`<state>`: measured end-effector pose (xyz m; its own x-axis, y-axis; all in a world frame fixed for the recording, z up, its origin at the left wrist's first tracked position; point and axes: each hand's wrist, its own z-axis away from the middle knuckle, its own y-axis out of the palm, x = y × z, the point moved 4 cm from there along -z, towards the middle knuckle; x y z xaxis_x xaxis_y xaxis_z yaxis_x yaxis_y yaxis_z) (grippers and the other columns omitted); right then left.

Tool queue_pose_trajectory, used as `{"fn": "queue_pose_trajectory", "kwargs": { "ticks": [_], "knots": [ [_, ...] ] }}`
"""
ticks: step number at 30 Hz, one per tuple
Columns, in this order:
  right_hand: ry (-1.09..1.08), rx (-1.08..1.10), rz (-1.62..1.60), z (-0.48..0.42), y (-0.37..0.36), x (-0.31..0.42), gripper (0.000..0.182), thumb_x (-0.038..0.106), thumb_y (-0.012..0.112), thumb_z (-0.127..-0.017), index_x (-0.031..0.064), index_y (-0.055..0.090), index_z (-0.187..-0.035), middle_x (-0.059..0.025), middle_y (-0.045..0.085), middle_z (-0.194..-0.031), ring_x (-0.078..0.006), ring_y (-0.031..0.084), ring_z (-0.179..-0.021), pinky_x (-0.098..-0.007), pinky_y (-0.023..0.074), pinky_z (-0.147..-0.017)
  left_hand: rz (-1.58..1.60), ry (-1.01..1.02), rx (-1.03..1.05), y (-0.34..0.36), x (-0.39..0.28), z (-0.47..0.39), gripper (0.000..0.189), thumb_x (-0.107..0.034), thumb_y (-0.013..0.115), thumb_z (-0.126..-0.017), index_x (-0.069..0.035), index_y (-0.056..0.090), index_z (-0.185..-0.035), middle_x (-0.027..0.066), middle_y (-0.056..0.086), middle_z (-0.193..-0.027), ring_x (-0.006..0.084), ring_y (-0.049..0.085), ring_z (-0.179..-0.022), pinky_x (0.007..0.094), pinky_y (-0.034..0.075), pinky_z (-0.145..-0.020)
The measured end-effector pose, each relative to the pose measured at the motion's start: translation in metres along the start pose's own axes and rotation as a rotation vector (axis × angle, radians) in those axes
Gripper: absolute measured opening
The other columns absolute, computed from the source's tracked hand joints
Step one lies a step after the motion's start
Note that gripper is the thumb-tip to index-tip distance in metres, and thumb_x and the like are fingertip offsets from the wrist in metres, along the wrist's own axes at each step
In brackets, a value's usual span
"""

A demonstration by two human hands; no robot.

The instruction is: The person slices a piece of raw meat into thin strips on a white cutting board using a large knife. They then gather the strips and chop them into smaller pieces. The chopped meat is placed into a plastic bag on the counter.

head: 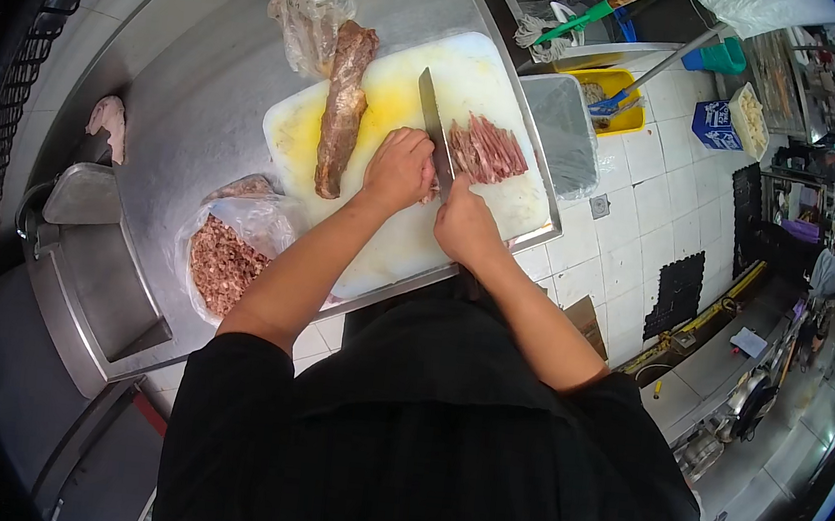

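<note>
My right hand [469, 220] grips the handle of a long kitchen knife [436, 127], its blade pointing away from me over the white cutting board [388, 250]. Left of the blade, my left hand [400, 165] has its fingers curled over a piece of meat, mostly hidden, with a small bit [432, 190] showing beside the knife. Thin strips of raw meat [487, 150] lie in a bunch right of the blade. A long, browned piece of meat [344, 110] rests across the board's left side, its far end by a clear plastic bag [313, 17].
An open plastic bag of diced meat [225, 264] stands on the steel table [199, 104], left of my forearm. Another meat piece [108, 127] lies at the table's far left, near a sink [110, 284]. Right of the table are a covered tub [561, 135] and a yellow bucket [627, 119].
</note>
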<state>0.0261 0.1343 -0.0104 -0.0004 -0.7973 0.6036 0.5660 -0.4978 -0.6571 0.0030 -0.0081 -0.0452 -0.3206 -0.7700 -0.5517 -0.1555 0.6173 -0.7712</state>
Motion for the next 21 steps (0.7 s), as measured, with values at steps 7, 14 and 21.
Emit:
{"fn": "queue_pose_trajectory", "kwargs": {
  "ticks": [7,14,21],
  "knots": [
    [-0.028,-0.043,-0.020,-0.006,-0.007,0.004,0.027,0.004,0.048,-0.088,-0.0090,0.041,-0.111,-0.0412,0.064,-0.092,-0.0566,0.064,-0.089,-0.0613,0.0494,-0.083,-0.011,0.007,-0.011,-0.004,0.001,-0.006,0.011,-0.002,0.062,-0.076,-0.001,0.058,-0.086,0.0147,0.057,-0.090,0.0349,0.056,-0.089,0.0441,0.047,-0.084],
    [-0.012,-0.028,0.036,0.012,-0.003,-0.002,0.027,0.004,0.047,-0.087,-0.0088,0.042,-0.110,-0.0410,0.064,-0.093,-0.0561,0.065,-0.089,-0.0608,0.0499,-0.084,0.018,0.020,-0.043,-0.001,0.003,-0.002,0.010,-0.003,0.064,-0.077,-0.002,0.061,-0.086,0.0133,0.060,-0.091,0.0337,0.058,-0.091,0.0432,0.047,-0.084],
    [0.001,-0.043,0.023,-0.001,0.000,0.003,0.030,0.005,0.050,-0.088,-0.0092,0.042,-0.113,-0.0409,0.064,-0.094,-0.0552,0.065,-0.091,-0.0608,0.0503,-0.083,0.091,0.068,-0.047,-0.001,-0.001,0.006,0.010,-0.002,0.065,-0.075,-0.002,0.063,-0.085,0.0133,0.063,-0.094,0.0336,0.059,-0.094,0.0418,0.048,-0.087]
  ]
}}
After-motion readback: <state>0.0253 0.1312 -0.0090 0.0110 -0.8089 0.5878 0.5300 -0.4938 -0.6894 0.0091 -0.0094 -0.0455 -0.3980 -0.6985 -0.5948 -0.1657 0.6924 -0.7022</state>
